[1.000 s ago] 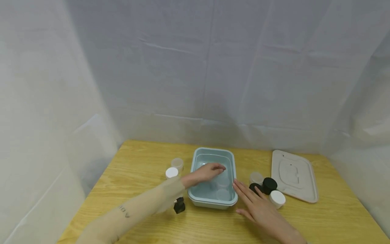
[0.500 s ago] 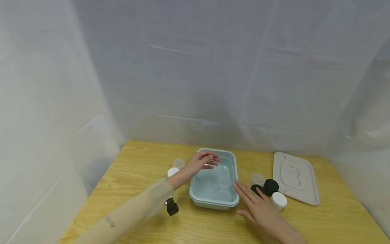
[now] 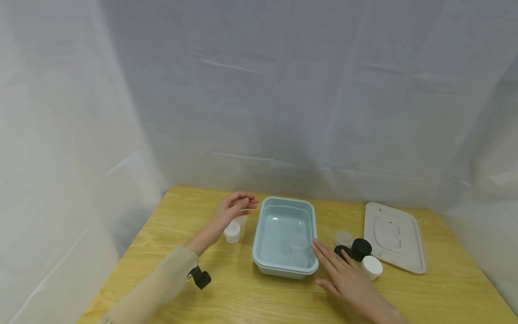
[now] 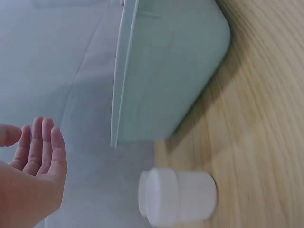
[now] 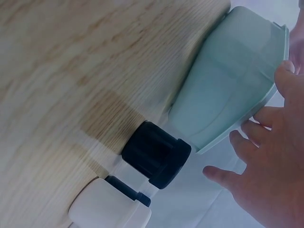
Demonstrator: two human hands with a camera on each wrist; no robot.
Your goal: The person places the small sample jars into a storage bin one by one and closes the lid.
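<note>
— So, where's the left hand [image 3: 232,208]?

— Above the white-lidded jar [image 3: 232,232] and a clear jar [image 3: 242,221], just left of the pale blue tub [image 3: 283,265]. Fingers loose and spread, holding nothing.

— And the right hand [image 3: 344,279]?

— Flat on the wooden table [image 3: 445,292], fingers straight, fingertips [image 3: 314,244] against the tub's right rim. Gripping nothing.

— What's beside it?

— Two black-lidded jars [image 3: 361,248], a white-lidded one [image 3: 371,266] and a clear one [image 3: 343,237], with the tub's lid [image 3: 394,236] further right. A couple of clear jars [image 3: 298,246] sit inside the tub.
</note>
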